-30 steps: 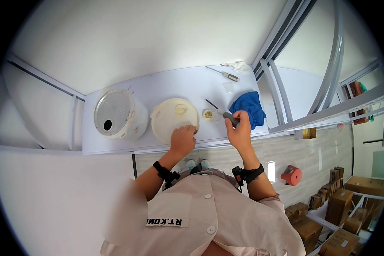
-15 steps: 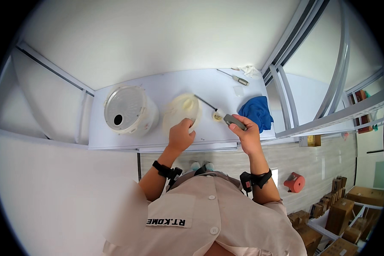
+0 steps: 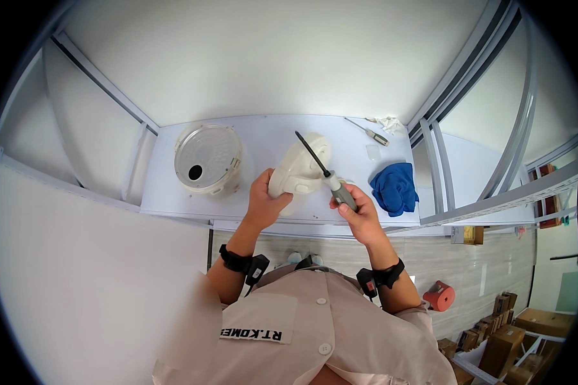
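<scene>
- The left hand (image 3: 263, 204) grips the lower edge of a cream round cover (image 3: 300, 168), tipping it up off the white counter (image 3: 263, 138).
- The right hand (image 3: 359, 215) is closed around the grey handle of a screwdriver (image 3: 327, 178); its dark shaft slants up and left across the cover.
- A round white pot with a clear lid (image 3: 207, 158) stands to the left, near the cover.
- A crumpled blue cloth (image 3: 394, 187) lies just right of the right hand.
- A second screwdriver (image 3: 369, 131) lies near the counter's far right corner, beside a small white scrap (image 3: 389, 123).
- Both wrists wear black bands.
</scene>
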Action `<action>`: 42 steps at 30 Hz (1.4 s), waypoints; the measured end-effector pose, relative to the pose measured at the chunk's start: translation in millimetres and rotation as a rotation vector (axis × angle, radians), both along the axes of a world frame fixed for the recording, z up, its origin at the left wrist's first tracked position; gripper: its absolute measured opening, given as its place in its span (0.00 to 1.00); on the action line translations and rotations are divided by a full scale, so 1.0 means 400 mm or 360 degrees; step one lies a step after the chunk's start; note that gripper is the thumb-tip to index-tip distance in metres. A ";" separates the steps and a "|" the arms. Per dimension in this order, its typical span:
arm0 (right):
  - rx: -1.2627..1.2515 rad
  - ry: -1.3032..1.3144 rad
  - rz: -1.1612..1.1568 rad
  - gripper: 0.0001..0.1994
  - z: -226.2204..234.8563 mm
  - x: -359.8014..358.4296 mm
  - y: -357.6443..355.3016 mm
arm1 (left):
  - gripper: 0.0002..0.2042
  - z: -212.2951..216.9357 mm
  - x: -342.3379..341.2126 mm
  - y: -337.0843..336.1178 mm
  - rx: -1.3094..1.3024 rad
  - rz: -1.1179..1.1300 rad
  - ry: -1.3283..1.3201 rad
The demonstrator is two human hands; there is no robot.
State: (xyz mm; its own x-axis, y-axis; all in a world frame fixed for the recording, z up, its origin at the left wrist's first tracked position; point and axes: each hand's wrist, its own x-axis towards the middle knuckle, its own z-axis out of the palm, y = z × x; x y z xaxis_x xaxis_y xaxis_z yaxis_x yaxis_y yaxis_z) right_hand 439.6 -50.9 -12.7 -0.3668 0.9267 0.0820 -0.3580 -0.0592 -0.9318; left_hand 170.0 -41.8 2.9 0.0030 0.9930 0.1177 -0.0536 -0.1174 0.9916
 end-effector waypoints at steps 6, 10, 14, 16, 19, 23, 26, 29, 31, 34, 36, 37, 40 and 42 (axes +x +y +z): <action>0.0208 -0.0336 0.0052 0.23 0.037 -0.056 -0.004 | 0.29 -0.005 -0.009 -0.021 -0.0206 -0.0175 -0.0484; 0.0295 -0.0536 0.0092 0.20 0.089 -0.070 -0.002 | 0.29 -0.045 -0.032 -0.020 -0.0330 -0.0208 -0.0625; 0.0807 -0.1163 -0.0354 0.16 0.093 -0.108 0.020 | 0.28 -0.061 -0.039 -0.027 -0.0314 -0.0270 -0.0558; 0.0772 -0.0893 -0.0382 0.15 0.100 -0.135 0.022 | 0.27 -0.051 -0.030 -0.032 -0.0270 -0.0279 -0.0471; 0.0444 -0.0770 -0.0245 0.15 0.124 -0.150 0.009 | 0.22 -0.027 -0.015 -0.036 -0.0232 -0.0223 -0.0533; 0.0425 -0.0760 -0.0250 0.15 0.123 -0.161 0.009 | 0.21 -0.028 -0.012 -0.034 -0.0264 -0.0147 -0.0474; 0.0382 -0.0707 -0.0289 0.14 0.121 -0.163 0.010 | 0.20 -0.022 0.001 -0.036 -0.0304 -0.0154 -0.0559; 0.0441 -0.0680 -0.0337 0.14 0.104 -0.167 0.009 | 0.18 -0.037 0.004 -0.032 -0.0282 -0.0173 -0.0574; 0.0401 -0.0639 -0.0324 0.14 0.097 -0.168 0.009 | 0.17 -0.044 0.002 -0.031 -0.0263 -0.0153 -0.0479; 0.0373 -0.0600 -0.0305 0.14 0.094 -0.164 0.008 | 0.16 -0.038 0.002 -0.031 -0.0259 -0.0167 -0.0434; 0.0350 -0.0578 -0.0286 0.13 0.097 -0.163 0.007 | 0.16 -0.029 0.004 -0.036 -0.0215 -0.0151 -0.0363; 0.0329 -0.0565 -0.0276 0.13 0.102 -0.163 0.006 | 0.16 -0.027 0.006 -0.037 -0.0193 -0.0143 -0.0327; 0.0299 -0.0565 -0.0266 0.13 0.105 -0.161 0.005 | 0.16 -0.023 0.007 -0.039 -0.0167 -0.0163 -0.0363; 0.0288 -0.0578 -0.0269 0.13 0.106 -0.159 0.005 | 0.16 -0.030 0.004 -0.038 -0.0141 -0.0187 -0.0403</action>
State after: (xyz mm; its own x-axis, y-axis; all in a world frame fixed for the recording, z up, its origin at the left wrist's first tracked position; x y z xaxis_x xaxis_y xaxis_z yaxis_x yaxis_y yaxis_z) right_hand 375.9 -48.9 29.7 -0.2462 0.9587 0.1425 0.0042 0.1481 -0.9890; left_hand 171.7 -57.0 -9.0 0.1002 0.9941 0.0420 -0.3086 -0.0091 0.9511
